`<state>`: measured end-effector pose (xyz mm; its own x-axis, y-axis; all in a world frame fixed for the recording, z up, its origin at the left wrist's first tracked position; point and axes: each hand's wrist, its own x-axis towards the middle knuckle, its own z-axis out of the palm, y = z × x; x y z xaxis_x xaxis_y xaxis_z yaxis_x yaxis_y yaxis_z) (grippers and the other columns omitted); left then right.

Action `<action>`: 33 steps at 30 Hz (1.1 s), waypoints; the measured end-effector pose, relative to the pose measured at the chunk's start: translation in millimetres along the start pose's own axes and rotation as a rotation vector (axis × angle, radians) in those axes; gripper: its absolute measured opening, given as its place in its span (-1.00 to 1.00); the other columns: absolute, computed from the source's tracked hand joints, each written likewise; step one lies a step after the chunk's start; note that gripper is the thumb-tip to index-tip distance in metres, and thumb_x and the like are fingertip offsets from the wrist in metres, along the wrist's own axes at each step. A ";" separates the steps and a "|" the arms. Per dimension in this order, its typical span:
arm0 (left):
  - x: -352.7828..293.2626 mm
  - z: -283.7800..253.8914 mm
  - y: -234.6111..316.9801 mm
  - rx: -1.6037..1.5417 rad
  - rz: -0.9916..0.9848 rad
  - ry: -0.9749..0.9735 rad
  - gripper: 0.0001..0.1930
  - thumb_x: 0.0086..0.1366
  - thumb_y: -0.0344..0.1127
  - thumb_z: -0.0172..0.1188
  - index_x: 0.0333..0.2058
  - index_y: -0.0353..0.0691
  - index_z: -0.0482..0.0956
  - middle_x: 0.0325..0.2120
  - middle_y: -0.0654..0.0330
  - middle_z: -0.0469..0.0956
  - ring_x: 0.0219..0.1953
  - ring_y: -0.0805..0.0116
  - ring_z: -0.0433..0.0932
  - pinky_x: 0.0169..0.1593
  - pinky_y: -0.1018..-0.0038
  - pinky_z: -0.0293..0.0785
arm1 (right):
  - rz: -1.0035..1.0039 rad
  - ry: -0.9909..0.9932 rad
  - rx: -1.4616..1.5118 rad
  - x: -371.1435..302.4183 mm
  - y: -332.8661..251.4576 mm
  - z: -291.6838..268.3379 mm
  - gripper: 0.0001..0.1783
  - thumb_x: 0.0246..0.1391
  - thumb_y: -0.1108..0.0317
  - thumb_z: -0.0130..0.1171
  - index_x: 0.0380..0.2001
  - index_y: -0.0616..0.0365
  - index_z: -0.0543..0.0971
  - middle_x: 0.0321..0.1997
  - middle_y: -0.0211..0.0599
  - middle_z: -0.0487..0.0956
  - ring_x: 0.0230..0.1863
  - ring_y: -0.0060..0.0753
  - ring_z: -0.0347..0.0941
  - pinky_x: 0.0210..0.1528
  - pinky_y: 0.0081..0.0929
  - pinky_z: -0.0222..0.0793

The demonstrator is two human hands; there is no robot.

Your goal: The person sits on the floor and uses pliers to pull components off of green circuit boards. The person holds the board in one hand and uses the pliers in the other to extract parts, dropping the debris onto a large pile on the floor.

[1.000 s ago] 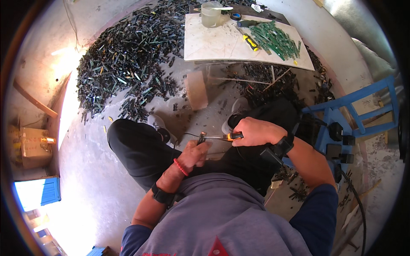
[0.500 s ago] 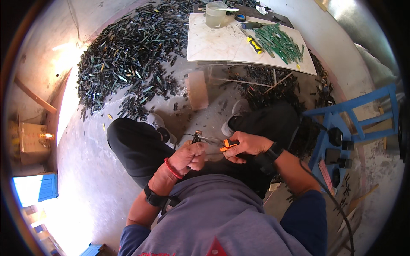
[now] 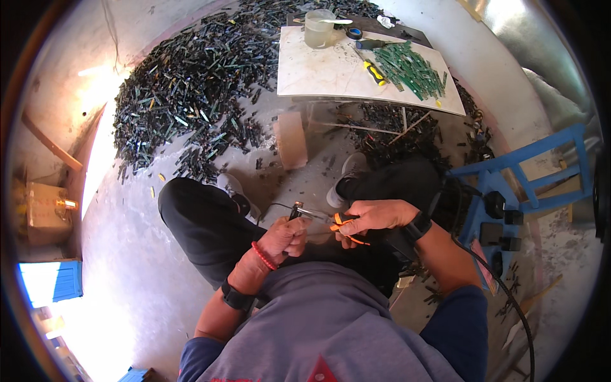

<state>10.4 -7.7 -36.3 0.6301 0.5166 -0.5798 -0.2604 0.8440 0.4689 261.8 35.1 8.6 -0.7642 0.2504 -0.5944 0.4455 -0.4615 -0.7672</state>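
In front of my lap, my left hand [image 3: 285,237] is closed around a small black strip-like piece [image 3: 294,213], whose upper end sticks out above the thumb. My right hand [image 3: 375,219] grips pliers with orange and black handles [image 3: 344,219]; one orange handle shows below the fingers. The metal jaws of the pliers point left and reach the top end of the black piece. Whether they bite on it is too small to tell.
Ahead stands a low white-topped table [image 3: 305,76] with a cup of cloudy liquid [image 3: 319,30], a yellow-black screwdriver [image 3: 374,73] and green strips [image 3: 410,67]. A large heap of dark strips [image 3: 197,89] covers the floor at the far left. A blue chair [image 3: 490,191] is at the right.
The pliers' handles have spread, so the lower orange handle now shows. My right hand has turned slightly, and the table has shifted a little in view.
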 end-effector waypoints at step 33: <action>11.5 -5.7 -9.0 0.034 0.113 0.259 -0.67 0.20 -0.23 0.13 -0.66 -0.04 0.20 -0.82 0.45 0.13 -0.82 0.62 0.04 -0.73 0.57 -0.08 | -0.054 0.912 -1.383 12.4 -9.8 60.3 -0.76 -0.11 0.43 0.05 -0.33 0.32 0.39 -0.46 -0.16 0.45 -0.40 -0.14 0.42 -0.40 -0.26 0.37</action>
<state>15.8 -8.6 -51.0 0.3894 0.6302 -0.6717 -0.2903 0.7761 0.5598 219.9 -8.6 23.2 -0.5069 0.8543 -0.1150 0.8611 0.4957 -0.1136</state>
